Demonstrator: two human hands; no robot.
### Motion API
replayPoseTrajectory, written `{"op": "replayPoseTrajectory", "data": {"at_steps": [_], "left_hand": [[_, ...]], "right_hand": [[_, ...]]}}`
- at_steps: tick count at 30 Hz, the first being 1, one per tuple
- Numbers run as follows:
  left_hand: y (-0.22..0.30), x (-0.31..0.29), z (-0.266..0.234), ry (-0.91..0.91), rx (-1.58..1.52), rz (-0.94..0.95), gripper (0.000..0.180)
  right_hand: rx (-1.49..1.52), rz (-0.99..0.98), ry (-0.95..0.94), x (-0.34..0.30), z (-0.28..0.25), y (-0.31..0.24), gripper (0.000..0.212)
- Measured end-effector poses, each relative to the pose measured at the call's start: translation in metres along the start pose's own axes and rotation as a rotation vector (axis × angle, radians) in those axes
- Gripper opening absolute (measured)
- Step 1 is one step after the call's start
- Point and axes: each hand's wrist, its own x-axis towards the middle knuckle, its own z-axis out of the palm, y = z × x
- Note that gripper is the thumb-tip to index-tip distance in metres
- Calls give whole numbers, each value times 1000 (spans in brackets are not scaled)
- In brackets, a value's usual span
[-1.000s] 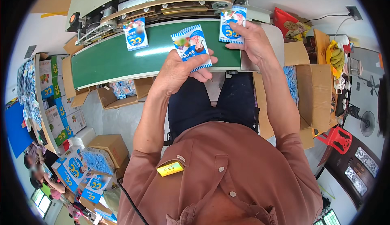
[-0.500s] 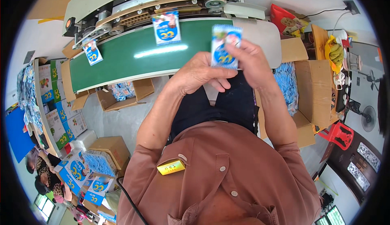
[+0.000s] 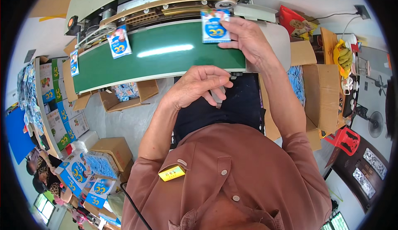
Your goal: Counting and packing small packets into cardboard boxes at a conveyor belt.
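Pinched at its right edge, a blue-and-white snack packet (image 3: 210, 31) is in my right hand (image 3: 250, 39), its top edge up against the band of the sealing machine (image 3: 174, 8). My left hand (image 3: 198, 85) hovers by the near edge of the green conveyor belt (image 3: 166, 62), fingers loosely bent and apart, with nothing seen in them. Farther left, a second packet (image 3: 120, 45) hangs from the machine's band over the belt. Another packet (image 3: 74, 63) is at the belt's left end.
Right of my legs stands an open carton (image 3: 325, 93) with many blue packets (image 3: 296, 82) in it. Another carton (image 3: 108, 101) with packets sits below the belt's left part. Printed boxes (image 3: 74, 122) are stacked at the left. A red stool (image 3: 346, 141) stands at the right.
My right hand has carried its packet up and left to the machine, while my left hand has come away from it, down and left. The packets on the belt have travelled left.
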Motion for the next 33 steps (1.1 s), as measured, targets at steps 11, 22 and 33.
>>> {"op": "replayPoseTrajectory", "data": {"at_steps": [11, 22, 33], "left_hand": [[-27, 31, 39, -100, 72, -94, 35], [-64, 83, 116, -134, 317, -327, 35], [-72, 109, 147, -80, 358, -416, 34]], "right_hand": [[-302, -464, 595, -163, -94, 60, 25], [-1231, 474, 1088, -314, -404, 272, 78], [-1477, 1025, 756, -275, -437, 278, 85]]}}
